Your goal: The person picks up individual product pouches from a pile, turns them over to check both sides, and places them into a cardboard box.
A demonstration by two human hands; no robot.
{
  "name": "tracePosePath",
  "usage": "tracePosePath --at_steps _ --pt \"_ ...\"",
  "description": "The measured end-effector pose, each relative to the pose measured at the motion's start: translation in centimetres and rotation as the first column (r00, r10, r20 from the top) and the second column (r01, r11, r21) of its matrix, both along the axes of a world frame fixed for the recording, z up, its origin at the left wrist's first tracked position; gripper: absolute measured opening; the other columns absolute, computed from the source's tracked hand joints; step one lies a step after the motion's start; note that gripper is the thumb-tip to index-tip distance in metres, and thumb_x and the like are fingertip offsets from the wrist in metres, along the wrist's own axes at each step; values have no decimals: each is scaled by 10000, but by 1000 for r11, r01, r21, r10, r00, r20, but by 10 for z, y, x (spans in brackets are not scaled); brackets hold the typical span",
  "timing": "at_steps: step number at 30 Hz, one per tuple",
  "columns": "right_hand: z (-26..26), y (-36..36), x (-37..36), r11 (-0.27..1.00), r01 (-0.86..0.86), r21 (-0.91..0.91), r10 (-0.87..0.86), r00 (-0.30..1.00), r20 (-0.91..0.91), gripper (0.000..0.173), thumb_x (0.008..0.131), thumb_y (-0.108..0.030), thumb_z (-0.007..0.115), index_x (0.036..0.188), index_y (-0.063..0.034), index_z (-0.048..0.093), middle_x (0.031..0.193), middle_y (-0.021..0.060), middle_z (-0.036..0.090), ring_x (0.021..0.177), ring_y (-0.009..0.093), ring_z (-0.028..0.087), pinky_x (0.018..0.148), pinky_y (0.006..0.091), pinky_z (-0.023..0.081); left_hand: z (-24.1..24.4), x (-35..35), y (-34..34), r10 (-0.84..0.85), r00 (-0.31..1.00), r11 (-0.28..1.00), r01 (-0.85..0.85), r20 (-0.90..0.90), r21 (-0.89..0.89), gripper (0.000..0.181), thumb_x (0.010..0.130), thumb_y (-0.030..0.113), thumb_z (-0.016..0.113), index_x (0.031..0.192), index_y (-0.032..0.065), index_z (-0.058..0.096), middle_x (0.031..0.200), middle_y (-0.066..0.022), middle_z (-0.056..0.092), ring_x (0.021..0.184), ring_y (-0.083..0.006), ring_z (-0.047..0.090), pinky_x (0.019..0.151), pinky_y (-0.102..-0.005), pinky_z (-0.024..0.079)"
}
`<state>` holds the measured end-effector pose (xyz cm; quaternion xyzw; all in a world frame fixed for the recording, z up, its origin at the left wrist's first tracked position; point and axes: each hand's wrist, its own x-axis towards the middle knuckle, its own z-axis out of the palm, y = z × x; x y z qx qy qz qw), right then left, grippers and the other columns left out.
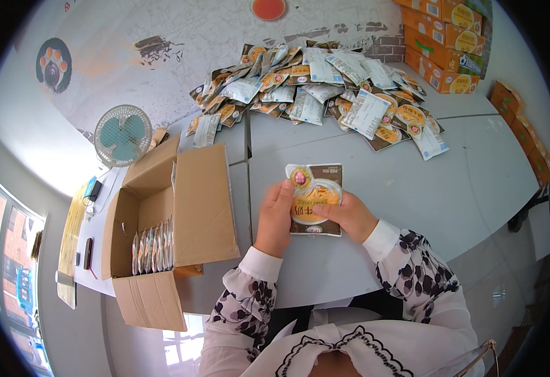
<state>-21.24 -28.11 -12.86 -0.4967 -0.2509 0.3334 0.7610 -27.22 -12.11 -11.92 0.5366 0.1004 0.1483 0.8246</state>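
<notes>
Over the grey table I hold a brown-and-white printed food packet upright between both hands. My left hand grips its left edge, thumb against the front near a round emblem. From the right, my right hand pinches the packet with the thumb laid across its front. To the left, an open cardboard box has its flaps spread, and several packets stand on edge in a row inside. Beyond my hands, a large heap of similar packets lies loose, some showing silvery-white backs and others their brown fronts.
A small fan stands behind the box on the left. Orange cartons are stacked at the back right, with more cartons beyond the table's right edge. A seam crosses the grey table. A dark slim object lies far left.
</notes>
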Motion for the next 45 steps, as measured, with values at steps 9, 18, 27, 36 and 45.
tracePosePath --at_steps 9,18,27,36,45 --pt "5 -2 2 983 143 -113 -128 983 132 349 911 -204 658 1184 3 591 1079 69 663 961 137 628 847 288 511 -16 4 -4 -20 998 932 42 -64 361 375 996 372 537 904 14 599 764 38 540 709 -33 454 606 -215 417" --pt "-1 -1 2 980 157 -122 -125 964 234 328 919 -211 652 1169 -6 599 1048 60 670 928 123 624 824 288 511 -21 5 -15 77 996 909 -88 45 407 400 1003 373 518 877 -2 577 779 2 582 716 -60 492 628 -249 455" --pt "-7 1 2 981 179 -71 -160 962 219 302 932 -198 628 1155 3 599 1044 57 667 917 120 619 821 288 509 -21 7 -14 104 995 859 -92 5 503 441 1002 396 507 881 -25 560 795 -44 590 739 -96 515 656 -277 468" --pt "-11 8 7 988 156 9 -156 987 45 368 980 -246 549 1258 -7 517 1151 84 626 1025 162 606 887 312 491 -20 2 -22 144 938 692 -323 315 646 511 1015 304 456 1386 -45 413 1348 -227 449 1233 -281 463 1018 -365 376" --pt "11 -6 -1 918 -7 396 141 940 -311 492 1026 -341 426 1415 -44 371 1377 61 491 1254 181 486 1068 336 382 -11 -10 -43 -131 946 -119 -313 298 942 808 945 487 498 1489 -33 203 1557 -256 161 1461 -398 117 1151 -552 100"
